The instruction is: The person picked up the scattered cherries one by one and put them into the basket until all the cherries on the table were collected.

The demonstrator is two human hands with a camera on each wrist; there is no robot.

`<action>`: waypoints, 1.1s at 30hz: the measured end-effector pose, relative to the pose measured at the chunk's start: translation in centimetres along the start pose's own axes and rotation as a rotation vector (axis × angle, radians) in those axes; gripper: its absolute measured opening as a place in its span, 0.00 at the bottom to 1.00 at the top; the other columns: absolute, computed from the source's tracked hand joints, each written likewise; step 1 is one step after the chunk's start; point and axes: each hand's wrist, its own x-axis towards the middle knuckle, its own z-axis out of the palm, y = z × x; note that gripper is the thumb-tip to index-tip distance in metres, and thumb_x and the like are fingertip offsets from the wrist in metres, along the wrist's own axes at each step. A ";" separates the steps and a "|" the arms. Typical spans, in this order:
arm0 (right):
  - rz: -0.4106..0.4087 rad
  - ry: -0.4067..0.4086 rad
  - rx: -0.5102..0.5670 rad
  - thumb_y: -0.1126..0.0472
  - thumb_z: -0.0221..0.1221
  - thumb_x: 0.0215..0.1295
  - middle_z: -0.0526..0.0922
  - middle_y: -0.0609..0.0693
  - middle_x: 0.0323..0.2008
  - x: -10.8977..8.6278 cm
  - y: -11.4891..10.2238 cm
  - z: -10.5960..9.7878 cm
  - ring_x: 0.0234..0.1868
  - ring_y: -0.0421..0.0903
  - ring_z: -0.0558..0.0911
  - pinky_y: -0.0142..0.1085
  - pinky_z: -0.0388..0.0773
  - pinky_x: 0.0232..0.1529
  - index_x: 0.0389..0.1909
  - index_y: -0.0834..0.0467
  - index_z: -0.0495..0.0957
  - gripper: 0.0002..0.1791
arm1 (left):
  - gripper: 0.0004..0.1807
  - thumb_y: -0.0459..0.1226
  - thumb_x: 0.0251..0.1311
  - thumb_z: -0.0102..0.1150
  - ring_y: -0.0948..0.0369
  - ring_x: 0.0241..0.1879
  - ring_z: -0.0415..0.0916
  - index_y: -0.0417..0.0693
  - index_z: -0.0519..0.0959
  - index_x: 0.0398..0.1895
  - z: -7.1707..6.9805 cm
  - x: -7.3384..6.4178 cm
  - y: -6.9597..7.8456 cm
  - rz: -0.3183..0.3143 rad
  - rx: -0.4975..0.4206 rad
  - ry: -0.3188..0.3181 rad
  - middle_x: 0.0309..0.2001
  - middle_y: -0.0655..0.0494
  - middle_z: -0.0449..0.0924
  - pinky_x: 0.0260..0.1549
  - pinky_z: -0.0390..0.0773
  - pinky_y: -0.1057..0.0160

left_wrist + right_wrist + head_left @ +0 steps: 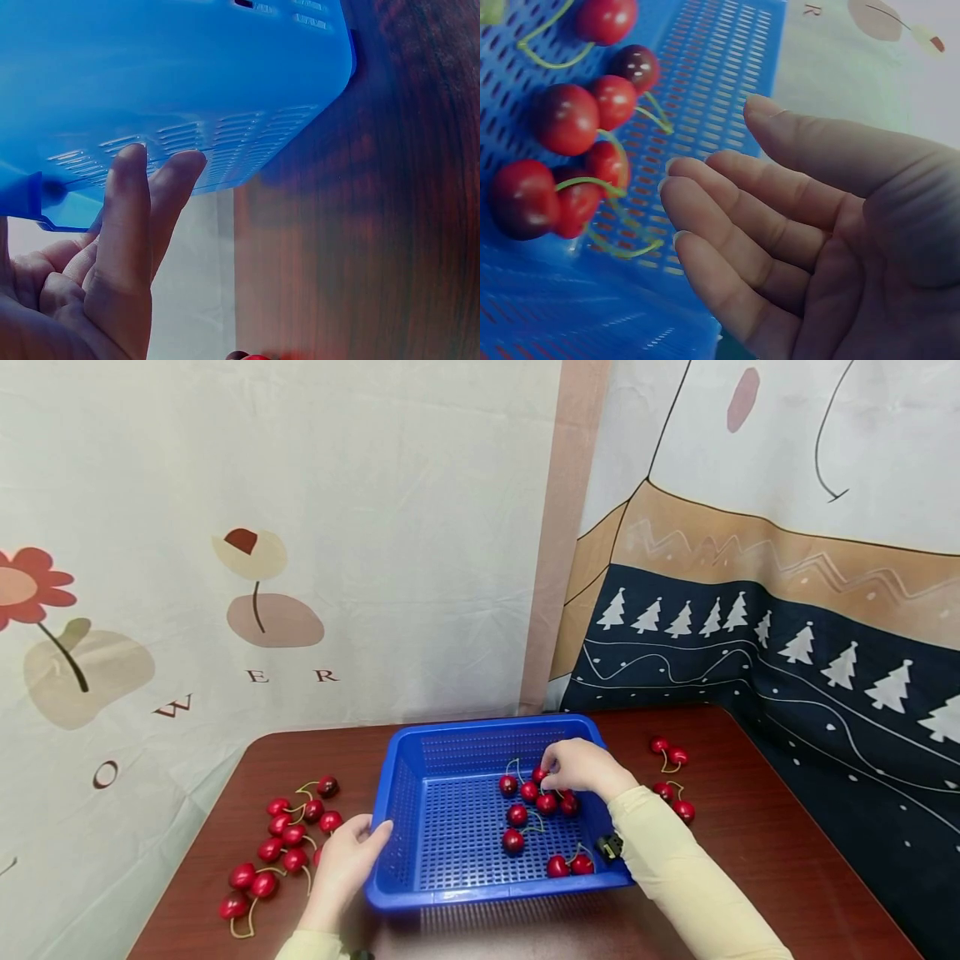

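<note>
L hand [345, 860] grips the L rim of the blue plastic basket [487, 894], thumb vs. straightish fingers. R hand [588, 768], half-open w/ nothing in it, is just by red cherries [546, 803] in basket's R half; more stemmed cherries [294, 836] lie L & far R on tabletop [787, 868].

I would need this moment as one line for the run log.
left hand: holds blue basket at left rim | right hand: near inside cherries, holding nothing | outside cherries: on table, both sides

basket [495, 892]: 1 | table [750, 860]: 1 | hands [347, 858] [588, 768]: 2 | cherries [513, 841]: about 25 (some partly hidden)
</note>
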 end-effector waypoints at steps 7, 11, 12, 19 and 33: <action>-0.056 0.040 0.010 0.57 0.69 0.60 0.85 0.51 0.38 -0.5 -0.4 -1.5 0.36 0.46 0.83 0.45 0.83 0.43 0.45 0.59 0.83 0.15 | 0.21 0.46 0.68 0.58 0.51 0.39 0.82 0.35 0.79 0.47 0.0 0.0 -0.1 0.014 0.008 0.006 0.40 0.42 0.84 0.48 0.77 0.41; -0.079 0.057 0.004 0.56 0.69 0.60 0.86 0.51 0.40 -0.9 -0.5 -2.4 0.40 0.47 0.84 0.46 0.82 0.46 0.47 0.58 0.83 0.16 | 0.20 0.46 0.68 0.58 0.52 0.38 0.81 0.36 0.80 0.46 0.0 -0.1 0.0 0.020 0.010 0.007 0.39 0.43 0.85 0.48 0.77 0.42; -0.082 0.063 0.004 0.56 0.68 0.61 0.85 0.51 0.41 -1.0 -0.5 -2.6 0.41 0.48 0.84 0.46 0.82 0.47 0.48 0.59 0.83 0.16 | 0.20 0.46 0.68 0.58 0.52 0.38 0.81 0.36 0.80 0.46 0.0 -0.1 0.0 0.021 0.010 0.008 0.39 0.43 0.85 0.48 0.77 0.42; -0.104 0.108 0.027 0.56 0.68 0.62 0.85 0.53 0.44 -1.9 -0.2 -4.2 0.47 0.51 0.84 0.47 0.81 0.49 0.50 0.60 0.82 0.18 | 0.21 0.46 0.68 0.58 0.51 0.39 0.81 0.34 0.79 0.48 -0.1 -0.2 0.0 0.021 0.020 0.006 0.39 0.42 0.84 0.48 0.77 0.41; -0.107 0.146 0.051 0.57 0.66 0.64 0.83 0.60 0.50 -3.7 1.6 -6.2 0.51 0.57 0.83 0.52 0.80 0.50 0.55 0.63 0.79 0.22 | 0.19 0.45 0.68 0.58 0.53 0.37 0.81 0.36 0.80 0.46 -0.1 -0.2 0.0 0.037 0.020 0.014 0.38 0.44 0.85 0.47 0.77 0.43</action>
